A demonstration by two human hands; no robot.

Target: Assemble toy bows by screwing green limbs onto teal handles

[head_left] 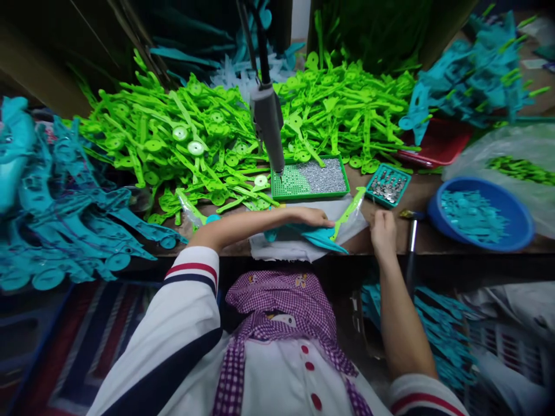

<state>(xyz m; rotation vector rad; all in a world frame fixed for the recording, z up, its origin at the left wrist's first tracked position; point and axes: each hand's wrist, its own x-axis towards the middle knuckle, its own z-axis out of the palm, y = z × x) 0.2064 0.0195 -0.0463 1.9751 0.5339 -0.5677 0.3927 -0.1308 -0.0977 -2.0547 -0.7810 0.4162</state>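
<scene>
My left hand [309, 218] lies flat, fingers pressed on a teal plastic piece [318, 236] that rests on a white cloth [299, 245] at the bench's front edge. A green plastic arm [349, 211] sticks out from under that piece. My right hand [383, 230] is curled on the bench just to the right, beside a small teal tray of metal parts [387, 185]; what its fingers pinch is too small to see. A grey powered screwdriver [267, 124] hangs over a green tray of screws [310, 179].
A large heap of green plastic parts [208, 133] covers the back of the bench. Teal parts are piled at the left [56, 190] and back right [472, 75]. A blue bowl of teal discs [481, 212] and a hammer [411, 242] sit at the right.
</scene>
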